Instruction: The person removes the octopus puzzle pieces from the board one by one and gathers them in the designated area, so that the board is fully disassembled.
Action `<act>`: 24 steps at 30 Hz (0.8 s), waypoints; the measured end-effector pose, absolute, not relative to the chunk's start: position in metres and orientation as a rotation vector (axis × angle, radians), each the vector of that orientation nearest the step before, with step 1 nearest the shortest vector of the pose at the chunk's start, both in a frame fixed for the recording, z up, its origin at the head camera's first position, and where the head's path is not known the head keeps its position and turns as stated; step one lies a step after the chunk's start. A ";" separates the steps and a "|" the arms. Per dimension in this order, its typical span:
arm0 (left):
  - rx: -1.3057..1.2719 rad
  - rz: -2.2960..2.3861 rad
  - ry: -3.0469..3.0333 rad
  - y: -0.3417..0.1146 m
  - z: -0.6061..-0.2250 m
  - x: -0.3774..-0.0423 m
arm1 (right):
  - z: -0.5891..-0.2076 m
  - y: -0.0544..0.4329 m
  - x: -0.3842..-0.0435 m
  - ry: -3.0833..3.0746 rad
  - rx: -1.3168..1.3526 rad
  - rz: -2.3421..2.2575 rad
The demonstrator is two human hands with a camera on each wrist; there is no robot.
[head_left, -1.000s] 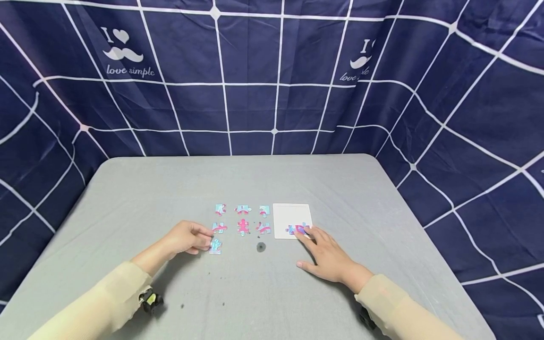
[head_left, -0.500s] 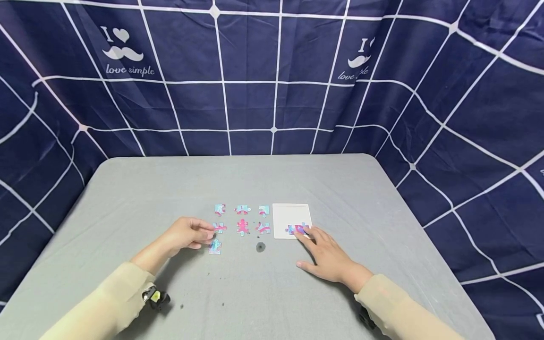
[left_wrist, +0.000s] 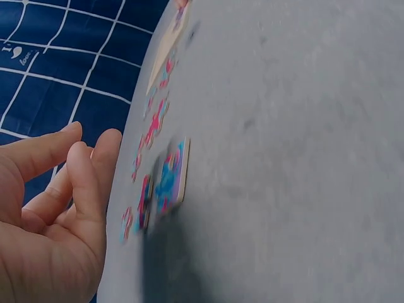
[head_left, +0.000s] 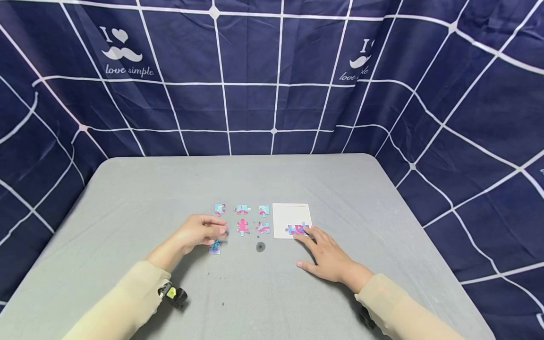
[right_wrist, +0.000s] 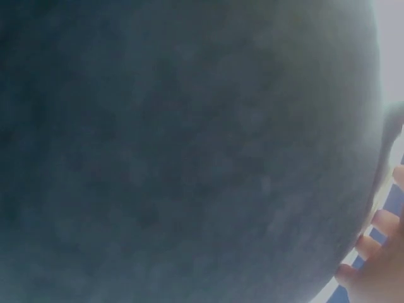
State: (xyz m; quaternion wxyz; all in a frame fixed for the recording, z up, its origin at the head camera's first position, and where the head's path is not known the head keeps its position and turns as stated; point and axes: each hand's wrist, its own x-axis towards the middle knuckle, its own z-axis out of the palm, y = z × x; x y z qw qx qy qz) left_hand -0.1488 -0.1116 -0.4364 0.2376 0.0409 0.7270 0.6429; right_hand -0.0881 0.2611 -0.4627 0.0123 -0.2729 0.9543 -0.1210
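My left hand [head_left: 196,233] hovers over the left column of loose jigsaw pieces, its fingers loosely bent. Nothing shows between the thumb and fingertips of this hand [left_wrist: 60,208] in the left wrist view. Just below it lie a blue puzzle piece [head_left: 215,247] and, in the left wrist view, a shaded pink piece [left_wrist: 144,202]; the head view hides the latter behind the fingers. My right hand [head_left: 329,257] rests with fingers spread, its fingertips at joined purple-blue pieces [head_left: 296,229] on the lower edge of a white square puzzle tray [head_left: 291,215].
Several more pink-and-blue pieces lie in rows left of the tray, among them a pink piece [head_left: 242,227] and a corner piece [head_left: 264,210]. A dark round spot [head_left: 260,246] marks the grey tabletop [head_left: 255,293]. Blue checked cloth [head_left: 250,61] hangs behind and at the sides.
My left hand has shifted right and slightly away from me, from beside the left column of pieces to over it. The right hand and the tray have stayed put.
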 end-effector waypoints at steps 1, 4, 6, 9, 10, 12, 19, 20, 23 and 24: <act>0.112 1.767 1.984 -0.109 -0.437 -0.149 | -0.463 0.262 -0.089 2.973 -0.852 -0.383; 0.098 1.784 1.963 -0.101 -0.437 -0.151 | -0.462 0.263 -0.090 2.973 -0.872 -0.393; 0.094 1.791 1.952 -0.095 -0.438 -0.152 | -0.462 0.264 -0.092 2.975 -0.889 -0.398; 0.093 1.793 1.936 -0.085 -0.438 -0.155 | -0.461 0.265 -0.093 2.974 -0.904 -0.404; 0.091 1.793 1.930 -0.082 -0.439 -0.156 | -0.460 0.265 -0.093 2.973 -0.907 -0.405; 0.086 1.797 1.915 -0.075 -0.439 -0.158 | -0.459 0.266 -0.094 2.968 -0.909 -0.411; 0.072 1.814 1.888 -0.048 -0.438 -0.163 | -0.459 0.268 -0.094 2.961 -0.923 -0.392; 0.070 1.818 1.882 -0.044 -0.438 -0.164 | -0.459 0.269 -0.094 2.959 -0.927 -0.386; 0.068 1.815 1.868 -0.033 -0.436 -0.165 | -0.460 0.270 -0.094 2.953 -0.937 -0.374; 0.068 1.815 1.863 -0.029 -0.436 -0.165 | -0.460 0.271 -0.094 2.950 -0.938 -0.368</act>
